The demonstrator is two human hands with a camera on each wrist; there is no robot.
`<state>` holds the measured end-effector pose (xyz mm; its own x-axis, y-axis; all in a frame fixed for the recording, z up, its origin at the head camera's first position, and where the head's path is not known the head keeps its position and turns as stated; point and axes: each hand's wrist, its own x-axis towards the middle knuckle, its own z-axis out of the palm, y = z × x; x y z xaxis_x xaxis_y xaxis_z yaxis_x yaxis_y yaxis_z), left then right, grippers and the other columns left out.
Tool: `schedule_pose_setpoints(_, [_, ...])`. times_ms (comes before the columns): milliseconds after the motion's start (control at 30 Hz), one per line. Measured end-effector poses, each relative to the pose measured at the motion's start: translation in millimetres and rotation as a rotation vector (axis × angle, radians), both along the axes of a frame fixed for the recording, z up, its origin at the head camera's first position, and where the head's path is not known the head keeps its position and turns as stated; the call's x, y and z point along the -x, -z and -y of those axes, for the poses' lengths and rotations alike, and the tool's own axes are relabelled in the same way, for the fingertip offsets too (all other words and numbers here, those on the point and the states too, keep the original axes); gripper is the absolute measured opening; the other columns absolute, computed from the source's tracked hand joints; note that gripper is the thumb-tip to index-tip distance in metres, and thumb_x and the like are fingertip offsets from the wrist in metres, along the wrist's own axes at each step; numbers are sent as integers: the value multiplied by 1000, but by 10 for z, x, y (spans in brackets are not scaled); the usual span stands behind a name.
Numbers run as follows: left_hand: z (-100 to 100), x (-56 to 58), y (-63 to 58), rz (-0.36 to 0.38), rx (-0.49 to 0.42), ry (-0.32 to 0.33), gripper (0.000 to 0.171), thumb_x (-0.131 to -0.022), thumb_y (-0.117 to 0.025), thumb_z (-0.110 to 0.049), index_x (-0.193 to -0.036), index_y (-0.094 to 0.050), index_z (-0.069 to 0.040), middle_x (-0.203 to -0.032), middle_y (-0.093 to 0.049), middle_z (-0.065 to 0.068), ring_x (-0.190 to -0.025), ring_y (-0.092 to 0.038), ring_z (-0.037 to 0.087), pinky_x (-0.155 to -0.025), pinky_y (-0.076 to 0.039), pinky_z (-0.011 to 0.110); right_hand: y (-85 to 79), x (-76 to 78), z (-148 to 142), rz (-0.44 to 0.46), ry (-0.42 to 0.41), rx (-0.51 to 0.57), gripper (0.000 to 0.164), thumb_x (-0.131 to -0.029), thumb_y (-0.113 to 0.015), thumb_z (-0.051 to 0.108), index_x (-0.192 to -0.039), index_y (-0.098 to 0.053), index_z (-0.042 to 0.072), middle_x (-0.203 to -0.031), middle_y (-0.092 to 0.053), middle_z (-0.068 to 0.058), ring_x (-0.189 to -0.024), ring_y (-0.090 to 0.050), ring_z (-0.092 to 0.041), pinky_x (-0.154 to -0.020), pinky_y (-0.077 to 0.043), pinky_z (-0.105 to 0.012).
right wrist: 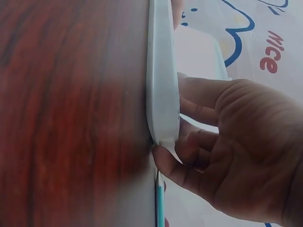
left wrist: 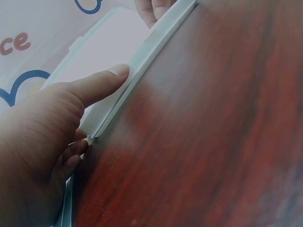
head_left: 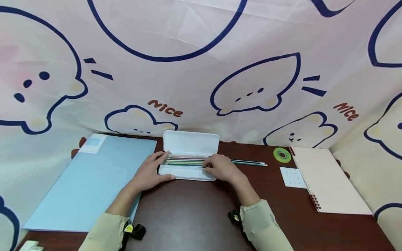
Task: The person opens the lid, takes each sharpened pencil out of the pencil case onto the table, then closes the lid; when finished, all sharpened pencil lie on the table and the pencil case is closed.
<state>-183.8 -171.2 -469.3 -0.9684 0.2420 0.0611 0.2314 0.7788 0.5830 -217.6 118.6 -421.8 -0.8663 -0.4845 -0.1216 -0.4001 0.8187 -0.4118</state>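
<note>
A white pencil case (head_left: 190, 173) lies with its lid (head_left: 191, 143) raised at the back. Several colored pencils (head_left: 185, 161) lie lengthwise inside it. My left hand (head_left: 150, 172) grips the case's left end, its thumb along the front rim and its fingers around the far side. The right hand (head_left: 221, 167) is bent over the case's right end, thumb and fingers pinching at the pencils' ends; the tips are partly hidden. In the right wrist view its little finger touches the case's outer corner. Loose pencils (head_left: 249, 162) stick out on the table just beyond this hand.
A large light-blue folder (head_left: 94, 184) lies left of the case. On the right are a green tape roll (head_left: 282, 155), a small white card (head_left: 292, 177) and a spiral notebook (head_left: 333, 181). A printed cloth wall (head_left: 188, 87) rises right behind the dark wooden table (head_left: 185, 212).
</note>
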Motion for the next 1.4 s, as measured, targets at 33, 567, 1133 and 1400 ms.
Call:
schedule_pose_setpoints(33, [-1,-1,2,2,1,-3,100,-81,-80,-56,-159,-35,-11,-157,-40,20,-141,-40,42,-111,-38,63,-5,-5,6,4,7,-6,15,-93,-74,23,-105,-79,16,-100,-74,0,-84,-57,-12,-77,-50,-32])
schedule_pose_setpoints(567, [-3,5,24,12,7,-5,100,-81,-81,-54,-159,-35,-12,-157,-39,20,-143,-38,43,-111,-37,64,-33,-33,21,-41,-6,-21,10,-94,-73,18,-102,-77,14,-90,-67,0,-79,-54,-12,-76,-50,-34])
schedule_pose_setpoints(1133, [4,8,39,10,19,-7,101,-81,-80,-56,-159,-35,-12,-158,-38,20,-143,-37,42,-112,-36,64,-63,-25,12,-107,-25,3,6,-95,-71,13,-98,-76,14,-92,-70,3,-81,-57,-11,-80,-51,-34])
schedule_pose_setpoints(1400, [-2,17,11,9,23,-6,101,-81,-80,-57,-159,-35,-12,-159,-38,20,-143,-37,43,-111,-36,65,-178,16,-232,-128,11,41,9,-94,-72,14,-102,-77,15,-95,-70,3,-83,-58,-12,-81,-52,-34])
